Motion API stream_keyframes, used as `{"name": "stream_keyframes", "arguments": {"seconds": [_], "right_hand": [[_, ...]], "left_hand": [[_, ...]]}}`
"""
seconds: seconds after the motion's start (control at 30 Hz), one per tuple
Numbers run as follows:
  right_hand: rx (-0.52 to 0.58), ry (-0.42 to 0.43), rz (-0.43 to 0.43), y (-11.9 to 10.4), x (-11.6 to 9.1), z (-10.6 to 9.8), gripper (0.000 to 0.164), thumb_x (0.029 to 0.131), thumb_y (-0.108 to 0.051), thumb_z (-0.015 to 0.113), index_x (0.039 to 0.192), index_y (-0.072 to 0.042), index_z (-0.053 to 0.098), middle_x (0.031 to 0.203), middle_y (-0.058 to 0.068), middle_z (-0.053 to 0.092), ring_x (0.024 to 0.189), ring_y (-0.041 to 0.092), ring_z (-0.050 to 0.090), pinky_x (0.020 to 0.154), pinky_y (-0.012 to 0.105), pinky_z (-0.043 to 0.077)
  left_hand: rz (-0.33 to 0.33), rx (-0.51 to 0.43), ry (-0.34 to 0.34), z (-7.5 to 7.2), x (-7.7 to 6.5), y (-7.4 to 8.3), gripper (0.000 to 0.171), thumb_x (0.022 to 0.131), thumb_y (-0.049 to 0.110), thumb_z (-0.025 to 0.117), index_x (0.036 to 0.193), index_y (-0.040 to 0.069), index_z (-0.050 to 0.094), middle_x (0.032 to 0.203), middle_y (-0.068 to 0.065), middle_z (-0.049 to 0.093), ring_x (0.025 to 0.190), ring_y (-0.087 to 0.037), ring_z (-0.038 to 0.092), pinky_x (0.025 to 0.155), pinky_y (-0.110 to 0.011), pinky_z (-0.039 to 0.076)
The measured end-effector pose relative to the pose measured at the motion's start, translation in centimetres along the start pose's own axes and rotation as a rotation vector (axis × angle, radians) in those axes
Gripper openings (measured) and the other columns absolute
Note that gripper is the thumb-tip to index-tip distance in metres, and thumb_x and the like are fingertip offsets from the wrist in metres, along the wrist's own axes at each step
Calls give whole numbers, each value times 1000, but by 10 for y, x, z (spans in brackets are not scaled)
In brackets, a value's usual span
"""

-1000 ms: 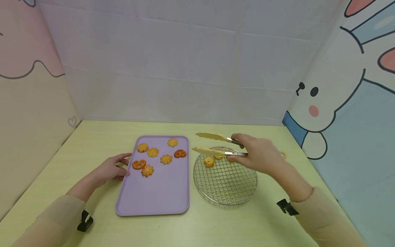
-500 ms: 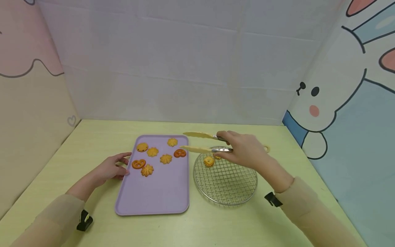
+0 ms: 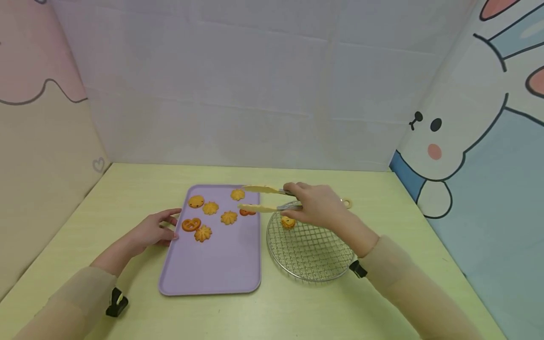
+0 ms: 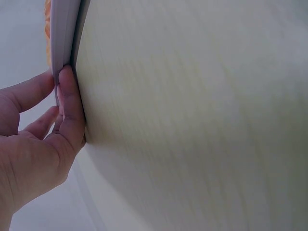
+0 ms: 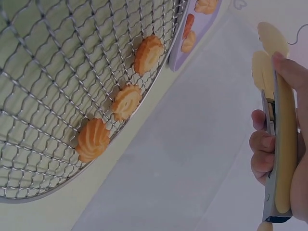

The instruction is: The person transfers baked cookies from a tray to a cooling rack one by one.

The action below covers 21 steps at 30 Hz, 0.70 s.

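My left hand (image 3: 150, 233) pinches the left rim of the purple tray (image 3: 212, 269); the left wrist view shows the fingertips (image 4: 69, 79) against the tray's edge. Several cookies lie on the tray, among them a pretzel (image 3: 191, 225), a round cookie with dots (image 3: 196, 201) and a flower-shaped cookie (image 3: 203, 233). With my right hand (image 3: 316, 205) I grip cream-and-metal tongs (image 3: 258, 208), their arms spread and nothing seen between them. The tongs' tips hover above the tray's right edge, partly covering another pretzel (image 3: 246, 212).
Right of the tray lies a round wire rack (image 3: 312, 255). The right wrist view shows three cookies on it, one swirled (image 5: 93, 140), one ridged (image 5: 127, 102) and one rounded (image 5: 148, 54). Cloth-like walls stand behind and beside the table.
My right hand has carried the spread tongs leftward, from above the rack to above the tray's right edge. The left hand and the tray stay where they were.
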State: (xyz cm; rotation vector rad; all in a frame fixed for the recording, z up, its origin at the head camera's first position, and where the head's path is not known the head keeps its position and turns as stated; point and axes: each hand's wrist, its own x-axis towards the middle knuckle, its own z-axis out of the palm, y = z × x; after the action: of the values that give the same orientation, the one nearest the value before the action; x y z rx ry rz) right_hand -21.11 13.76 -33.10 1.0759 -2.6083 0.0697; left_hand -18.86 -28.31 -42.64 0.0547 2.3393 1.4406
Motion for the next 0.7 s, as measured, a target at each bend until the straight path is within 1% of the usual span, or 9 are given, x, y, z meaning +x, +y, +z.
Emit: {"name": "stream_keyframes", "arguments": {"seconds": [0.23,0.47,0.7], "right_hand": [[-10,-117,35,-5,8,15,56,83,-57,61,122,-16,55,95,-2,66,53,8,49,43,23,37],[-15,-202,72,-3,14,29,60,83,-59,61,124,-16,54,97,-1,66,57,10,51,45,24,40],[-4,-293,118,0,19,42,61,82,-58,61,126,-16,53,98,0,65,57,11,50,48,27,42]], "left_hand": [[-7,3,8,-2,2,-3,76,85,1,65,147,-2,22,120,-22,41,81,-18,55,65,-29,54],[-7,0,6,-3,2,-4,76,85,0,64,148,-1,21,121,-23,41,83,-19,56,66,-29,54],[-15,-8,1,-2,6,-6,77,85,2,66,148,0,22,121,-22,40,83,-19,56,67,-29,55]]}}
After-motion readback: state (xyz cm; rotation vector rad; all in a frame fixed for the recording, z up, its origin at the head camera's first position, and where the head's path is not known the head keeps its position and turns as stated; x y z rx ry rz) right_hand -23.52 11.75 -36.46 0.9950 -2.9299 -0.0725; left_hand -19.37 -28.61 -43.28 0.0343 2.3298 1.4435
